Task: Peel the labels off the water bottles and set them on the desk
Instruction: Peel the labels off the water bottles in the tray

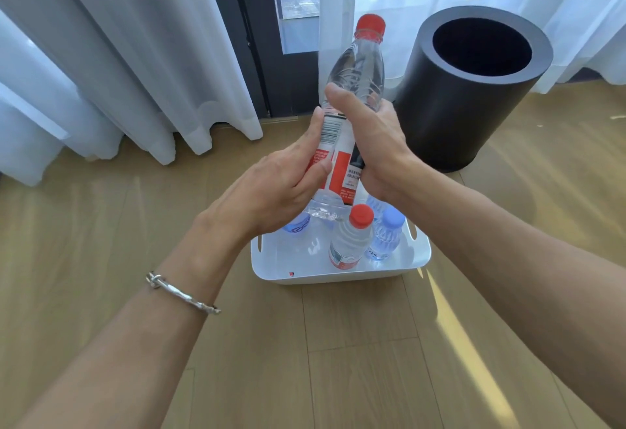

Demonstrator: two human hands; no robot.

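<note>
Hands meet around a bottle (355, 79) held up over a white bin (342, 274) on the wood floor (372, 361). The right hand (376, 147) is clenched around its middle, thumb up over the clear upper part. The left hand (281, 188) grips the label (333, 150), fingertips at the barcode edge; the label is on the bottle. The bottle tilts, red cap (371, 25) away from the person. In the bin stand a red-capped bottle (350, 238) and a blue-capped one (388, 235). A black can (474, 96) stands beyond, near white curtains (135, 55).
</note>
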